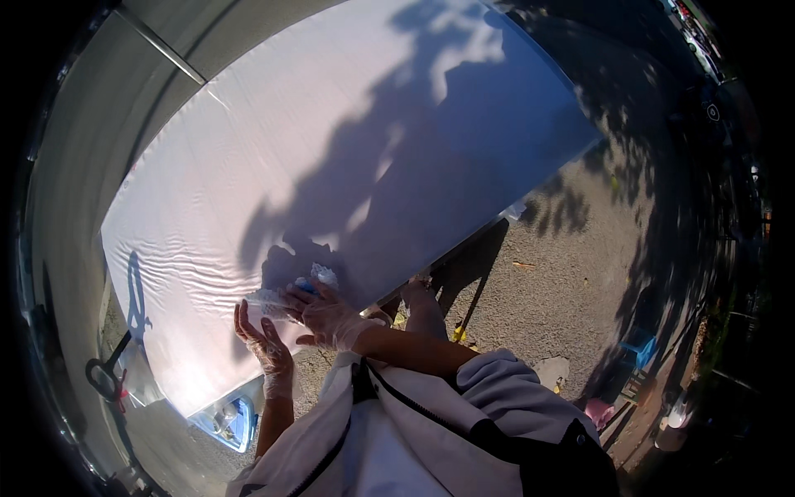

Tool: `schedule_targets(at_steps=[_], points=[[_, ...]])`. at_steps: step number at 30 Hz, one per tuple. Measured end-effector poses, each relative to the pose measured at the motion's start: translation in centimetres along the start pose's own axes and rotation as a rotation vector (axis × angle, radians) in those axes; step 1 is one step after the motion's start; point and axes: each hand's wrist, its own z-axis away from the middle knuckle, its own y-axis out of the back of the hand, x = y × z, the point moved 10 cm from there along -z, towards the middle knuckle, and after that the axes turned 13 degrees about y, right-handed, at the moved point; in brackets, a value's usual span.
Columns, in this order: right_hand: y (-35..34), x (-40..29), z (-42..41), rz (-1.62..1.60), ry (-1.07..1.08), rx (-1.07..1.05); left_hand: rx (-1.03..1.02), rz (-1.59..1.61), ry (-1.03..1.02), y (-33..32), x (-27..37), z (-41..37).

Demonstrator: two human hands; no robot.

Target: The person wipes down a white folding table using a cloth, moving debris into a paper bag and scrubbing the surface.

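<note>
A large sheet-covered table lies before me, pale in the sun and bluish in the shade. Both my hands wear clear plastic gloves. My left hand is raised palm up at the near edge, fingers spread, beside a crumpled whitish, see-through bundle. My right hand reaches over that bundle and a smaller white crumpled piece with a bit of blue next to it. Whether its fingers grip them or only rest on them cannot be told. Wrinkles run across the cover left of my hands.
A blue-rimmed plastic container stands low beside the table's near left corner. A dark ring-topped rod with a red tie is at the left. Pavement, a blue plastic item and a pink one lie to the right.
</note>
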Motion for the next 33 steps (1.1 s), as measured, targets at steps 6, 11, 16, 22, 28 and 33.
schedule_targets(at_steps=[6,11,16,22,28,33], points=[[4.3,6.8,14.8,0.169,-0.233,-0.084,0.131,0.039,-0.012,-0.8,0.9,-0.7],[16.5,27.5,40.3,0.332,-1.010,0.440,0.182,0.004,0.050,-4.5,5.5,0.9],[23.7,28.9,29.3,-0.006,-0.711,0.577,0.159,0.158,0.174,-10.2,11.6,3.9],[6.2,16.6,8.8,-0.026,0.047,0.004,0.269,0.014,0.153,-12.4,18.4,7.8],[15.6,22.4,18.3,0.058,-0.123,0.300,0.268,0.066,0.244,-13.6,20.8,7.3],[25.6,38.6,48.8,0.511,-0.615,0.734,0.219,0.085,0.224,-17.2,22.9,5.7]])
